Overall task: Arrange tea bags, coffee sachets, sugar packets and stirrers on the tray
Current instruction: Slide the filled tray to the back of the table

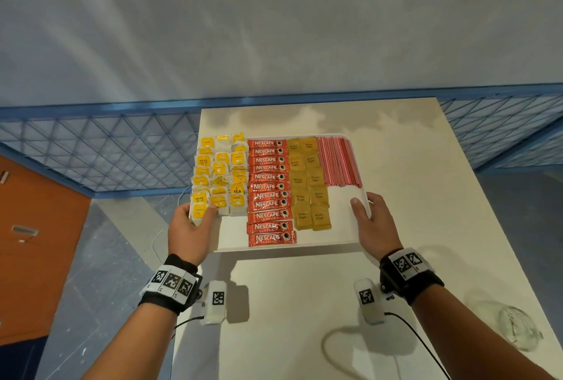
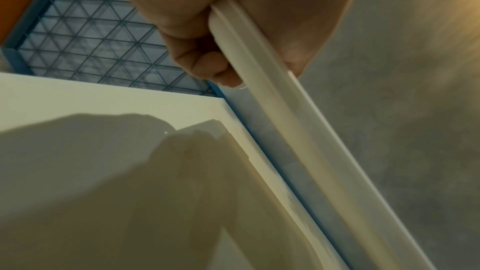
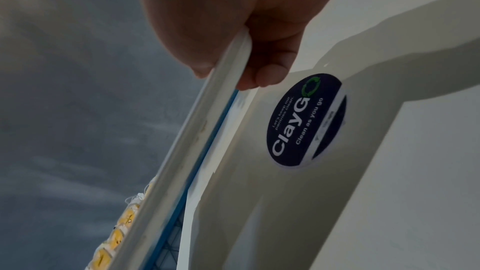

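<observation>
A white tray (image 1: 338, 227) is held above the table, lifted clear of it. On it lie yellow tea bags (image 1: 221, 177) at the left, red coffee sachets (image 1: 268, 187), brown sugar packets (image 1: 310, 184) and red-striped stirrers (image 1: 338, 161) at the right. My left hand (image 1: 190, 229) grips the tray's left rim (image 2: 259, 65), thumb on top by the nearest tea bags, fingers (image 2: 205, 63) curled underneath. My right hand (image 1: 373, 221) grips the right rim (image 3: 228, 81), thumb on top, fingers (image 3: 270, 73) under the rim. Tea bags (image 3: 116, 237) poke over the far rim in the right wrist view.
The cream table (image 1: 396, 288) lies under the tray, with a round dark sticker (image 3: 306, 120) on its top. A clear glass dish (image 1: 518, 328) sits near the table's right edge. A blue mesh fence (image 1: 106, 151) runs behind, and an orange surface (image 1: 36, 242) is at the left.
</observation>
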A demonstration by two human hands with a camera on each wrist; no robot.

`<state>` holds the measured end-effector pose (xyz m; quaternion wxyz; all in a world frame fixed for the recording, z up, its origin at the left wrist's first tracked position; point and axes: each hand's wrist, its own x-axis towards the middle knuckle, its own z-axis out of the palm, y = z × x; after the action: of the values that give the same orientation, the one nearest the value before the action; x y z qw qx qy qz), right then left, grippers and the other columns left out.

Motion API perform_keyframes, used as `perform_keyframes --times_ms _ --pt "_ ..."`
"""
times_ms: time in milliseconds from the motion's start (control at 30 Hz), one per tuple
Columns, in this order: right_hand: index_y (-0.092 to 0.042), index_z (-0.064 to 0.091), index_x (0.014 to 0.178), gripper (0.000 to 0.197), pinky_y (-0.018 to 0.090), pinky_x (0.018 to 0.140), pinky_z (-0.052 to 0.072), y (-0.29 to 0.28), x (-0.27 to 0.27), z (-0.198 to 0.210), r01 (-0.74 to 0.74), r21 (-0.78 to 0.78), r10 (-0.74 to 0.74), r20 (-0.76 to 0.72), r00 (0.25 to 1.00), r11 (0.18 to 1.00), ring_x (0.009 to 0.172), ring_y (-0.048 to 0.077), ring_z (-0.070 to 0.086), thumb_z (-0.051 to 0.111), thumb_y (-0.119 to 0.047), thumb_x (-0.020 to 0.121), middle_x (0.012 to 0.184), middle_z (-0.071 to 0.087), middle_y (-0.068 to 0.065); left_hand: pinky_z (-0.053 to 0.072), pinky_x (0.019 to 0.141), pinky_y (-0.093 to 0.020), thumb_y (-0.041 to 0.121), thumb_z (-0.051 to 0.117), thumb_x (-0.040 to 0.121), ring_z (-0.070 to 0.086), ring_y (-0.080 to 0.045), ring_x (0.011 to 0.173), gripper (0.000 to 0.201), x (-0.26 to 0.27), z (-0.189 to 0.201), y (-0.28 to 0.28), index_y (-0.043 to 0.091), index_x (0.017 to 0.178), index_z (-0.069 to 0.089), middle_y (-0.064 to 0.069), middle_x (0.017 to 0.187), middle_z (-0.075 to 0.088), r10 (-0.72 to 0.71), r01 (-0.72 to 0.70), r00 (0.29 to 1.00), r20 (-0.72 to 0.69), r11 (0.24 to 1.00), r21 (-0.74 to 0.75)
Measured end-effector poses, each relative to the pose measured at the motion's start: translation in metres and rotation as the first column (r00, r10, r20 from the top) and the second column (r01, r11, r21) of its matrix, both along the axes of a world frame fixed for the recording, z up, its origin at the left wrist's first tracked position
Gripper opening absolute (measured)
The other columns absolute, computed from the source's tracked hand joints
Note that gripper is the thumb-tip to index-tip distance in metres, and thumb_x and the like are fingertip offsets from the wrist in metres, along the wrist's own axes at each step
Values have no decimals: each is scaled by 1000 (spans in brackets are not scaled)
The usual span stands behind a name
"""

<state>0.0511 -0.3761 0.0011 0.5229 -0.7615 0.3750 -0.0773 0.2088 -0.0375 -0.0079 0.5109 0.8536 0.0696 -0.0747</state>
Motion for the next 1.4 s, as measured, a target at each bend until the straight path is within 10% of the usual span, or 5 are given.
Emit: perform_keyframes --times_ms 533,1133,1400 --pt "-30 48 120 23 48 82 61 -39 89 -11 6 8 -6 61 998 1000 96 21 70 55 -43 102 110 68 0 50 78 -32 42 71 92 64 -13 94 39 83 -3 -46 16 119 59 10 101 64 26 -26 999 20 1000 17" --pt "-3 53 127 32 4 58 46 -49 150 -44 -86 -151 84 -20 996 985 80 -4 58 55 -24 104 104 64 3 55 73 -40 60 56 94 63 -21 84 41 135 -39 -58 23 113 51 3 94 64 -45 54 997 -60 985 162" --pt "-8 56 128 36 27 75 44 -55 163 -57 -127 -175 101 -150 983 976 92 20 59 53 -35 103 105 61 -1 49 78 -36 53 51 99 61 -22 90 30 147 -49 -60 24 106 54 3 98 64 -103 115 992 -74 976 182"
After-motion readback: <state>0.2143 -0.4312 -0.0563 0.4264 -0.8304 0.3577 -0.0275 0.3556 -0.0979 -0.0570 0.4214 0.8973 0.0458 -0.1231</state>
